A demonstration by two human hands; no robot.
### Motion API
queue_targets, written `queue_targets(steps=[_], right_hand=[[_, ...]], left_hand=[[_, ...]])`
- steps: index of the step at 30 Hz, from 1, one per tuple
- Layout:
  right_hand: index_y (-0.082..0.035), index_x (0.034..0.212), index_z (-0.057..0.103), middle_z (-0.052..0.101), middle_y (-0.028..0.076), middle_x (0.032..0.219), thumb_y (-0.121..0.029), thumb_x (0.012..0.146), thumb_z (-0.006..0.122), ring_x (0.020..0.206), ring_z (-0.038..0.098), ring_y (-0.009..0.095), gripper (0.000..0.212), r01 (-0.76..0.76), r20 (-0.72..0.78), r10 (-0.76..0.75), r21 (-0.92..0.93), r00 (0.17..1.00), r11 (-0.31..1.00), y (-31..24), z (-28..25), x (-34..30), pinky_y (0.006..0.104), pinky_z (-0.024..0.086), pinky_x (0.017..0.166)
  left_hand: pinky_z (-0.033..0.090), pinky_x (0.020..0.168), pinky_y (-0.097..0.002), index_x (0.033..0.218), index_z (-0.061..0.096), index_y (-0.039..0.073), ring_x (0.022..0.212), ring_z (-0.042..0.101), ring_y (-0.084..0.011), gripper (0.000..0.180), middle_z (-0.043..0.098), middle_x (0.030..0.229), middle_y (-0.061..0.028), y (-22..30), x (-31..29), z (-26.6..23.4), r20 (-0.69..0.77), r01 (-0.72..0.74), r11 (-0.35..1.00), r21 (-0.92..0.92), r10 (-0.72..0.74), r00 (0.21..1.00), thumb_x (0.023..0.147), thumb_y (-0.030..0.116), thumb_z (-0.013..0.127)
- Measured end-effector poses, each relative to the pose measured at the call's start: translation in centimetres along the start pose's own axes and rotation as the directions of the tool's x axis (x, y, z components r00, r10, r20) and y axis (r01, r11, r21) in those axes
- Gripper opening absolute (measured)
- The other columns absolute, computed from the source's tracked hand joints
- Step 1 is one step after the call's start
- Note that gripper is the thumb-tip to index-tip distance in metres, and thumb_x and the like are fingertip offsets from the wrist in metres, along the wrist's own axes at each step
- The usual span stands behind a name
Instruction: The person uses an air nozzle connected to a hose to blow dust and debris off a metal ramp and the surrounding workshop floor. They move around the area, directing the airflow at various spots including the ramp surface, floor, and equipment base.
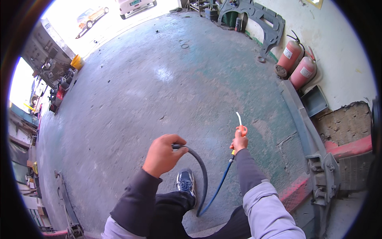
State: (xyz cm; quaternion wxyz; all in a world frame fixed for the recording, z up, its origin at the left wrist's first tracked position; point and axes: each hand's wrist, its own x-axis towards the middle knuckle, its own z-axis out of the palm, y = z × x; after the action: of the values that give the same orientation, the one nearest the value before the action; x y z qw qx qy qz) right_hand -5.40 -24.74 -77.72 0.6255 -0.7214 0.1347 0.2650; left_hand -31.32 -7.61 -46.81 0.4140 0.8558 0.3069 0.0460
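My left hand [162, 154] is closed round a thick black hose [203, 171], which curves out between thumb and fingers and drops beside my shoe. In my right hand [239, 143], held out farther ahead, is an orange air blow gun [242, 129] with its pale, slightly bent nozzle pointing away from me. A thinner blue hose [221, 184] runs from the bottom of the blow gun down toward the lower end of the black hose. Whether the two hoses join there I cannot tell. My right fingers wrap the handle, hiding most of it.
A worn grey-green concrete floor [131, 107] stretches ahead. Two red fire extinguishers [289, 55] stand by the right wall, near a grey tray [314, 100]. Red and grey metal lift arms [296, 193] lie low at right. A yellow bucket [77, 62] stands far left; vehicles [135, 5] are outside.
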Motion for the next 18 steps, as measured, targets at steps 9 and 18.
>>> queue_targets(steps=[9,18], right_hand=[[-0.004,0.109,0.057,0.052,0.003,0.064,-0.048,0.107,0.047,0.046,0.052,0.015,0.045,0.132,0.096,-0.110,-0.262,0.989,0.956,-9.2,-4.3,-0.1,0.0345,0.048,0.041],[0.000,0.091,0.059,0.058,0.008,0.062,-0.040,0.104,0.055,0.043,0.057,0.018,0.042,-0.049,-0.104,0.010,-0.377,0.995,0.925,-14.1,-13.7,5.0,0.0364,0.049,0.038]], left_hand=[[0.055,0.080,-0.0443,0.099,0.076,0.007,0.094,0.069,-0.0346,0.021,0.073,0.096,-0.0137,3.0,13.5,6.9,0.115,-0.277,0.958,0.069,0.269,0.956,0.086,0.023,0.078],[0.054,0.080,-0.0463,0.099,0.076,0.009,0.097,0.068,-0.0355,0.022,0.072,0.099,-0.0155,0.5,29.5,17.3,0.225,-0.275,0.960,-0.053,0.279,0.933,0.089,0.029,0.074]])
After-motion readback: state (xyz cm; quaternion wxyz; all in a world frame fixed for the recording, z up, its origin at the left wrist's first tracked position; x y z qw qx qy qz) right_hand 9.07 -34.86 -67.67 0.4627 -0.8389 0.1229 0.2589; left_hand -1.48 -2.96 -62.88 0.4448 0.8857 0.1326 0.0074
